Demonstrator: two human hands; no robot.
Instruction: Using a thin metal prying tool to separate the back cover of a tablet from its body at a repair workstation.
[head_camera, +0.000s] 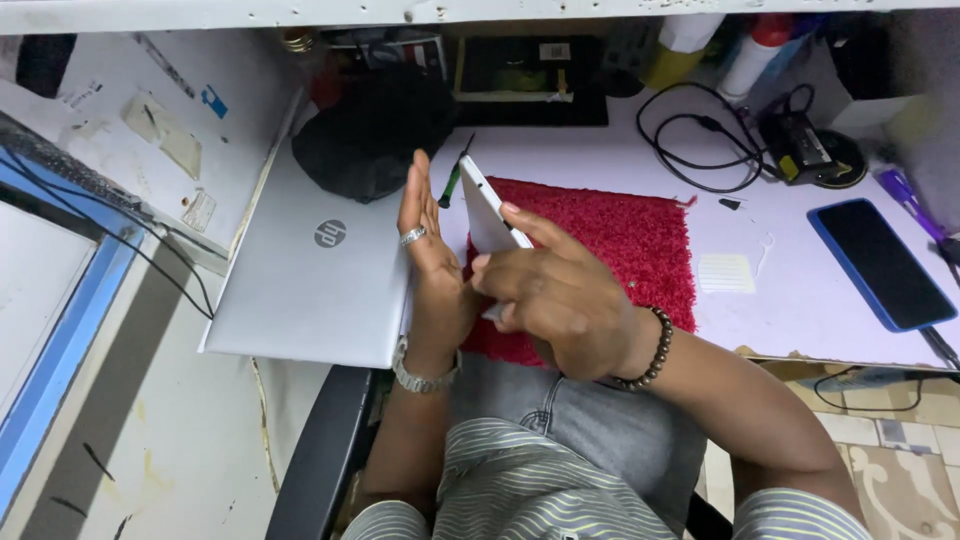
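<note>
White slim phone (487, 212) tilting upright, held above red fuzzy mat (620, 240). Right hand (560, 300) gripping its lower part, index finger lying along edge. Left hand (430, 260) standing open, fingers straight, palm seemingly pressing phone's side. Closed silver laptop (310, 270) lying just left; blue phone (880, 262) resting well apart, far right on desk (800, 310).
</note>
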